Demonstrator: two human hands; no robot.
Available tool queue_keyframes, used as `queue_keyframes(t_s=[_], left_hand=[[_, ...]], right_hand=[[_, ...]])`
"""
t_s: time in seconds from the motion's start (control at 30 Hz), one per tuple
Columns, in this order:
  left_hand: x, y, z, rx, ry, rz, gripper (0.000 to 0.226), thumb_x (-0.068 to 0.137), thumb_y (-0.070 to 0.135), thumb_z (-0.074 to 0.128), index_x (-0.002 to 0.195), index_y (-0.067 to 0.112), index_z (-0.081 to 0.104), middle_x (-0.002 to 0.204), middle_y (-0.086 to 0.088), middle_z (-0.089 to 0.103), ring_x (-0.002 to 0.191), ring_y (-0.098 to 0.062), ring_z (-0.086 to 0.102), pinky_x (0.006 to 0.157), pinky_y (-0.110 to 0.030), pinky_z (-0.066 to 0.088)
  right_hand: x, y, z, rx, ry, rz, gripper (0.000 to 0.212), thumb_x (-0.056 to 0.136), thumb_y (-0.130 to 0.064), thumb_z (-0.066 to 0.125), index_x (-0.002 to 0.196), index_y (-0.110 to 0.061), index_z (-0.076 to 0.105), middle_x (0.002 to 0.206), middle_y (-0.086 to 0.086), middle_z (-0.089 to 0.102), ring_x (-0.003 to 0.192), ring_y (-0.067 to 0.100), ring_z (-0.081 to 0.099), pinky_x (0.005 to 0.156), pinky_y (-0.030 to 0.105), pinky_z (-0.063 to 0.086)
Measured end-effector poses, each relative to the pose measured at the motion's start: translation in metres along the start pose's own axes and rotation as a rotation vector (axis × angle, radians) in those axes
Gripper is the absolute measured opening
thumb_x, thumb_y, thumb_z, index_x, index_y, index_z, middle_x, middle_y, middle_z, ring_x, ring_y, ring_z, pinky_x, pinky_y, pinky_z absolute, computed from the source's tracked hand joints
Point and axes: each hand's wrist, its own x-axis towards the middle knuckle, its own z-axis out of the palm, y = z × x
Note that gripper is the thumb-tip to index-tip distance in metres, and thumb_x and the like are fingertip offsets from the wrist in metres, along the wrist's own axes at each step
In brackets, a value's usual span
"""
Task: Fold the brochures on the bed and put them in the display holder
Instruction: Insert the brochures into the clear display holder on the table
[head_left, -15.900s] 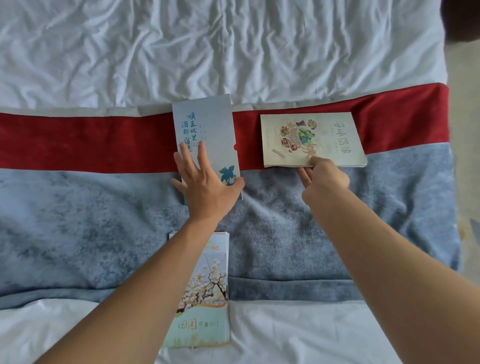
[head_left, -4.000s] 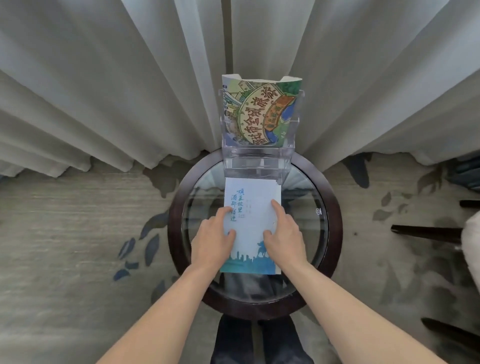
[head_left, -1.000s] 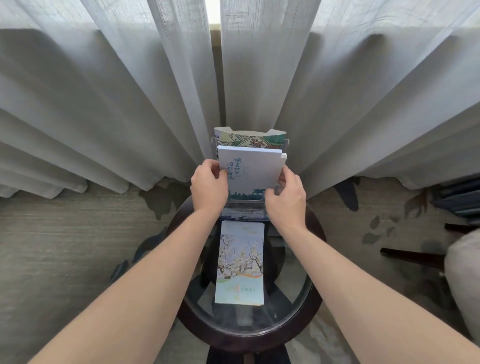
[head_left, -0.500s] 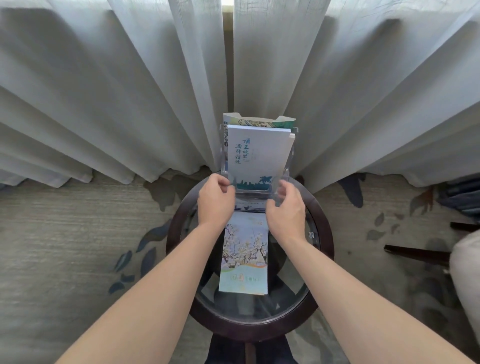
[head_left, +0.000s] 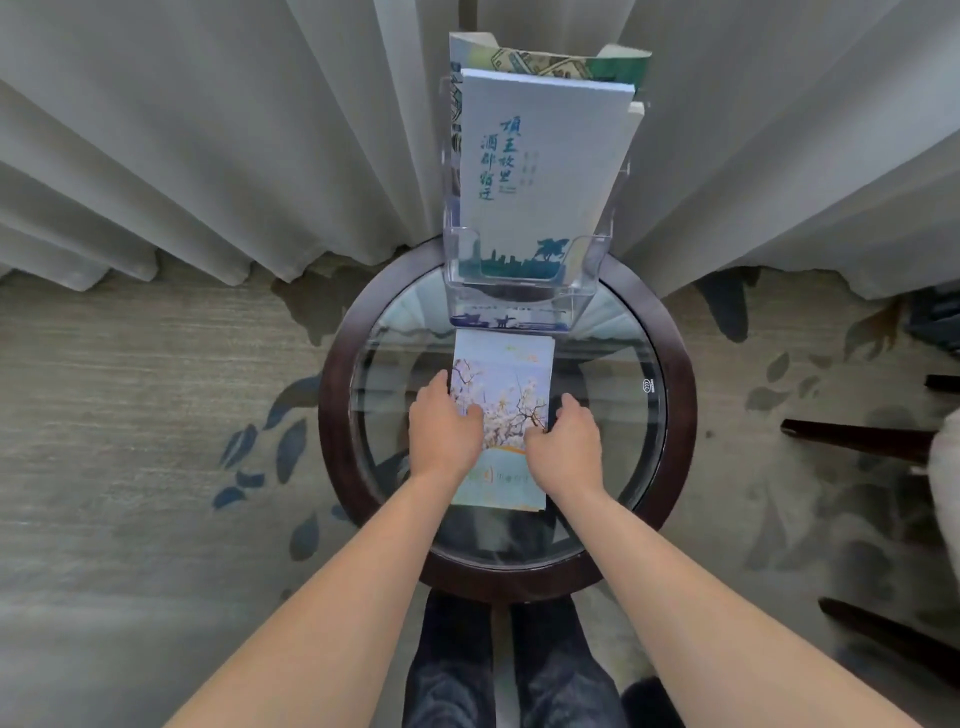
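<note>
Hands (head_left: 506, 441) left holder (head_left: 519, 280), apparently gripping blossom brochure (head_left: 511, 374).

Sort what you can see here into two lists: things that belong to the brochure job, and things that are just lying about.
Part of the job:
blossom brochure, under both hands
left hand
right hand
white brochure, in the holder
map brochure, behind it
clear holder

Just lying about:
round glass table
curtains
patterned carpet
</note>
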Motion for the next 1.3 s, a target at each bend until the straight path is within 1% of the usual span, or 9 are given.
queue_keyframes(t_s=[0.2,0.3,0.43,0.53,0.67,0.83,1.0,1.13,1.3], left_hand=[[-0.01,0.002,0.016,0.013,-0.006,-0.032,0.028,0.086,0.013,0.055,0.113,0.008,0.052,0.119,-0.013,0.052,0.115,-0.03,0.046,0.098,-0.046,0.043],[-0.005,0.0,0.014,-0.021,-0.05,-0.096,0.022,0.088,0.011,0.053,0.109,0.004,0.054,0.121,-0.018,0.047,0.112,-0.037,0.05,0.097,-0.05,0.045],[-0.004,-0.005,0.01,-0.082,-0.059,-0.084,0.037,0.087,0.007,0.048,0.12,0.013,0.063,0.117,-0.019,0.051,0.11,-0.039,0.051,0.093,-0.052,0.051],[-0.004,-0.006,0.008,-0.144,-0.032,-0.097,0.034,0.086,0.004,0.046,0.109,0.016,0.069,0.108,-0.017,0.056,0.098,-0.044,0.057,0.088,-0.048,0.051],[-0.003,-0.005,0.002,-0.2,0.086,-0.162,0.033,0.087,0.008,0.052,0.11,0.023,0.071,0.107,0.0,0.068,0.095,-0.021,0.065,0.085,-0.037,0.054],[-0.007,0.007,-0.007,-0.229,0.213,-0.159,0.028,0.086,0.007,0.052,0.086,0.031,0.066,0.081,0.013,0.067,0.081,-0.009,0.064,0.07,-0.029,0.051],[-0.014,0.039,-0.029,-0.293,0.273,-0.043,0.02,0.086,0.006,0.058,0.087,0.024,0.068,0.082,0.012,0.066,0.079,-0.007,0.063,0.07,-0.027,0.05],[-0.02,0.073,-0.047,-0.309,0.351,0.066,0.021,0.089,0.005,0.058,0.083,0.025,0.061,0.081,0.013,0.064,0.077,-0.008,0.06,0.065,-0.019,0.043],[-0.026,0.095,-0.055,-0.356,0.417,0.053,0.018,0.096,0.006,0.048,0.094,0.021,0.057,0.086,0.01,0.063,0.081,-0.011,0.058,0.076,-0.032,0.051]], right_hand=[[0.001,0.0,0.001,0.082,0.02,0.026,0.043,0.086,-0.008,0.057,0.127,0.001,0.053,0.121,0.015,0.059,0.108,0.031,0.054,0.087,0.034,0.042],[0.004,0.0,-0.003,0.14,-0.014,0.069,0.055,0.087,-0.01,0.06,0.139,0.0,0.048,0.131,0.013,0.055,0.118,0.029,0.053,0.096,0.034,0.042],[0.006,0.001,-0.003,0.169,-0.065,0.1,0.038,0.082,-0.011,0.061,0.12,-0.007,0.062,0.125,0.013,0.06,0.107,0.029,0.059,0.091,0.04,0.052],[0.006,0.002,-0.002,0.181,-0.078,0.113,0.041,0.081,-0.013,0.062,0.122,-0.011,0.062,0.124,0.009,0.06,0.106,0.028,0.061,0.09,0.043,0.054],[0.006,0.006,-0.003,0.234,-0.027,0.139,0.041,0.084,-0.015,0.067,0.124,-0.015,0.058,0.122,0.004,0.058,0.107,0.023,0.059,0.095,0.043,0.051],[0.003,-0.001,-0.012,0.345,0.097,0.17,0.02,0.086,-0.014,0.066,0.102,-0.024,0.058,0.097,-0.007,0.065,0.085,0.012,0.061,0.066,0.026,0.048],[-0.009,-0.032,-0.039,0.407,0.16,0.111,0.015,0.088,-0.019,0.065,0.097,-0.026,0.055,0.086,-0.012,0.062,0.091,0.018,0.064,0.075,0.034,0.049],[-0.025,-0.065,-0.06,0.468,0.141,-0.041,0.041,0.086,-0.013,0.063,0.123,-0.026,0.056,0.113,-0.007,0.066,0.107,0.017,0.062,0.097,0.037,0.051],[-0.042,-0.086,-0.072,0.481,0.156,-0.165,0.062,0.087,-0.012,0.062,0.144,-0.029,0.044,0.138,-0.007,0.057,0.129,0.015,0.051,0.112,0.039,0.041]])
